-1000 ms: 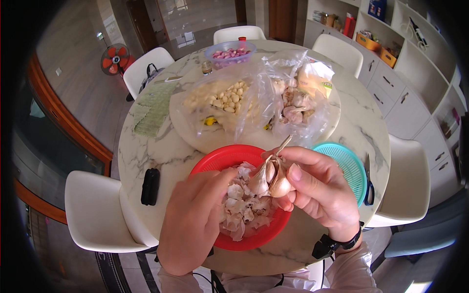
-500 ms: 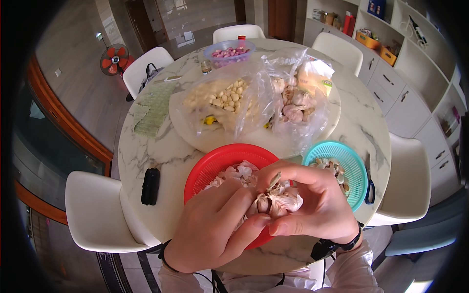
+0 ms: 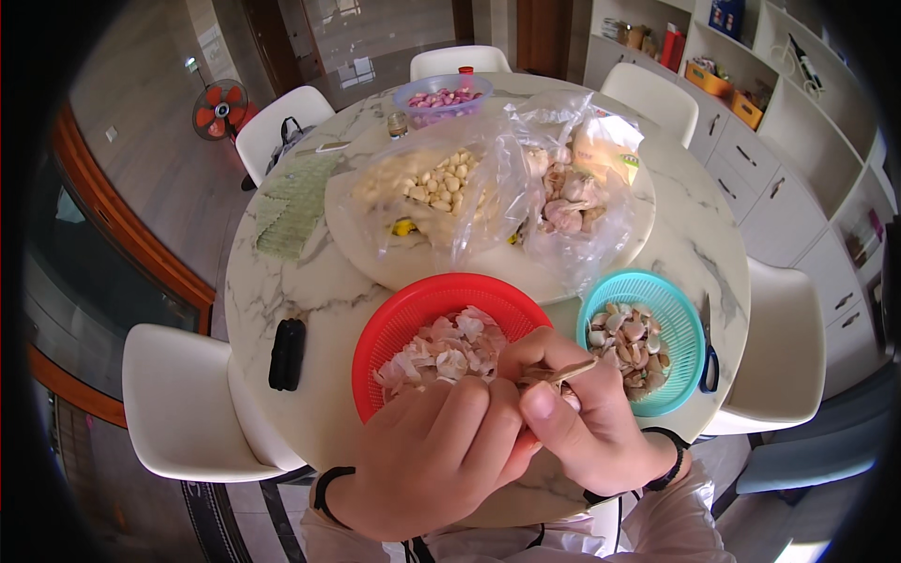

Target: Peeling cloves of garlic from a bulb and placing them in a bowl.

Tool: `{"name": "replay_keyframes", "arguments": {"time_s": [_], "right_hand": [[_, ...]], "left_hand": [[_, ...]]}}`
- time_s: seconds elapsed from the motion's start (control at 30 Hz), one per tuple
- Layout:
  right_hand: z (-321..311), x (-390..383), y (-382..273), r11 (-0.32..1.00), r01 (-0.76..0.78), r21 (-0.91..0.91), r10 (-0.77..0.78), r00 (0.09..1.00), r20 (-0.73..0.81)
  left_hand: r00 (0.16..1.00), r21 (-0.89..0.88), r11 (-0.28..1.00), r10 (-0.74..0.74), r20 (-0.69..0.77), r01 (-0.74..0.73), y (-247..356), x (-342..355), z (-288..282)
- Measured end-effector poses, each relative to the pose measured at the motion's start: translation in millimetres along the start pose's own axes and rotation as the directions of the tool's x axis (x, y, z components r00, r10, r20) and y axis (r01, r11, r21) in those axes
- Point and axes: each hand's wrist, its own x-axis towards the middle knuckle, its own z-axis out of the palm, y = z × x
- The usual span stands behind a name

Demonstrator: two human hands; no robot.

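Both of my hands are closed together around a garlic bulb [image 3: 567, 392], mostly hidden by fingers, its dry stalk poking out toward the upper right. My left hand [image 3: 436, 455] has curled fingers pressed against it, while the thumb of my right hand [image 3: 601, 441] lies over it. They are at the near edge of a red perforated basket [image 3: 389, 314] holding papery peels [image 3: 441, 357]. Just to the right, a turquoise basket [image 3: 691, 328] contains several unpeeled cloves [image 3: 627, 342].
On the round marble table [image 3: 282, 291] are bags of peeled garlic [image 3: 441, 188] and whole bulbs [image 3: 572, 192], a bowl of purple pieces [image 3: 441, 98], a jar [image 3: 397, 125], green cloth [image 3: 293, 211], black case [image 3: 286, 355] and scissors [image 3: 710, 366]. White chairs [image 3: 178, 403] surround it.
My left hand has moved right and closed in on the bulb. My right hand has come lower, tilting the stalk rightward; more of both baskets' contents now shows.
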Motion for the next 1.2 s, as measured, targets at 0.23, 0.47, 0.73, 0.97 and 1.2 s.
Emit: {"name": "replay_keyframes", "arguments": {"time_s": [0.23,0.47,0.73,0.97,1.2], "right_hand": [[3.3,-5.9,13.8,0.950,0.301,-0.078,-0.308,0.946,-0.099],[12.6,-6.0,19.6,0.941,0.306,0.145,-0.279,0.943,-0.181],[10.4,-2.0,18.5,0.851,-0.052,0.523,0.093,0.994,-0.052],[-5.0,7.6,2.0,0.524,-0.389,0.758,0.408,0.895,0.178],[-16.8,8.4,-0.3,0.737,-0.422,0.528,0.323,0.906,0.273]], "left_hand": [[0.988,-0.129,0.983,-0.141,-0.057,0.133,22.5,-16.4,3.1],[0.991,-0.013,0.999,-0.036,-0.127,0.034,22.8,-19.9,11.3],[0.966,-0.092,0.985,-0.161,-0.204,0.145,16.5,-10.6,12.0],[0.874,-0.776,0.475,-0.445,0.195,0.415,2.8,9.3,-2.1],[0.853,-0.860,0.266,-0.428,0.299,0.435,-10.1,4.6,-11.5]]}}
